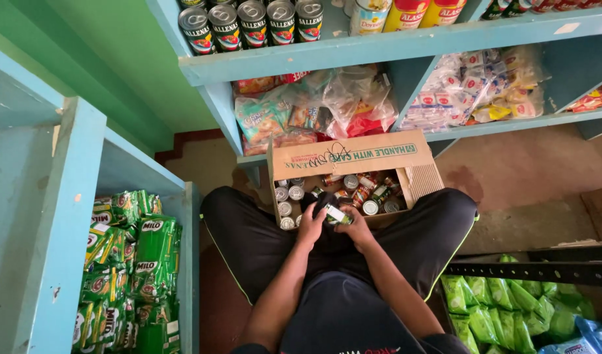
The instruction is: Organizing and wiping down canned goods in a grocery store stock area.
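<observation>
I see the can [338, 215] held between both hands, lying sideways over the box [353, 172]: left hand [311, 225] and right hand [355, 227] fingers closed round its ends.

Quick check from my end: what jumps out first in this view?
The open cardboard box of small cans on the floor between the person's knees, with the left hand and right hand together holding one can over it. Next, the row of tall cans on the blue shelf above, and green sachets stacked at left.
</observation>
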